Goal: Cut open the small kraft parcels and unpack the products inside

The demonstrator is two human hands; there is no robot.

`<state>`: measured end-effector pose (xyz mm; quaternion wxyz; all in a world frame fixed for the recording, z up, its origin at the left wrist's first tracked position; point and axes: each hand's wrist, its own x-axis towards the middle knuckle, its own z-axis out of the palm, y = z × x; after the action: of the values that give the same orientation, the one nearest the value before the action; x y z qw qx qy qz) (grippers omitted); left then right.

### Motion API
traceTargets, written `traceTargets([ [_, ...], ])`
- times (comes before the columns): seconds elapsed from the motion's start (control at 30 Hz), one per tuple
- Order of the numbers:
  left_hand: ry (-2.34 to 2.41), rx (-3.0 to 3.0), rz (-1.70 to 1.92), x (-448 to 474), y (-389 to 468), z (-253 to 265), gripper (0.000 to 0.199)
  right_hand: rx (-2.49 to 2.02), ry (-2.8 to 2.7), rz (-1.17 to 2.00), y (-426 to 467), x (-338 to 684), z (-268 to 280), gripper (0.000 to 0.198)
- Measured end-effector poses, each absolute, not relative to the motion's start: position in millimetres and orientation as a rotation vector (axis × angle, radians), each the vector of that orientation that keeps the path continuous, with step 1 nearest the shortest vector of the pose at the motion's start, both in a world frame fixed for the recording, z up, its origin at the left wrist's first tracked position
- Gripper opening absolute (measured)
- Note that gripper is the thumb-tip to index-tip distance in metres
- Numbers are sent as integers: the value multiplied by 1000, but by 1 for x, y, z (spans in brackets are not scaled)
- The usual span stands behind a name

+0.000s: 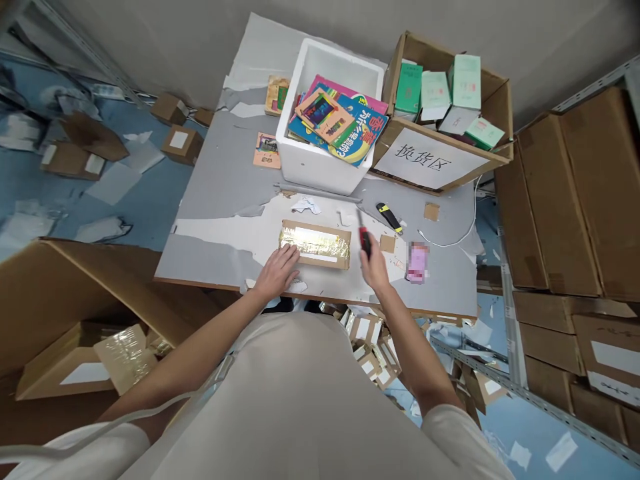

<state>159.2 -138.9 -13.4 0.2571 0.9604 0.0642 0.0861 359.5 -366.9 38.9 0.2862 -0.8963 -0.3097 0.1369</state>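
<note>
A small cardboard box, wrapped in shiny clear tape with white labels under it, lies flat near the table's front edge. My left hand rests on its left front corner, fingers stretched out. Right of the box, my right hand is closed around the handle of a red-and-black utility knife. The knife points away from me, its thin tip blurred, and is apart from the box. Behind the knife lies a black-and-yellow cutter. Crumpled paper sits just behind the box.
A white foam box of colourful books and a carton of green-and-white boxes stand at the table's back. A pink item and white cable lie right. A large open carton flanks me left; shelved cartons stand right.
</note>
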Motion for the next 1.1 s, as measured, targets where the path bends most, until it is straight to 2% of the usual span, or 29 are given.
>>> traceTargets([
  [0.13, 195, 2631, 207, 162, -142, -21, 52, -2288, -1645, 708, -299, 355, 73, 57],
  [0.27, 179, 2583, 211, 161, -141, -24, 54, -2381, -1986, 836, -264, 356, 79, 62],
  [0.53, 196, 2509, 242, 163, -139, -25, 51, -2445, -2193, 851, -251, 360, 91, 71],
  [0.77, 270, 2482, 253, 172, -133, -34, 42, -2583, -2247, 871, -238, 350, 104, 66],
  [1.1, 320, 2434, 259, 173, -133, -43, 43, -2547, -2271, 883, -243, 363, 95, 68],
])
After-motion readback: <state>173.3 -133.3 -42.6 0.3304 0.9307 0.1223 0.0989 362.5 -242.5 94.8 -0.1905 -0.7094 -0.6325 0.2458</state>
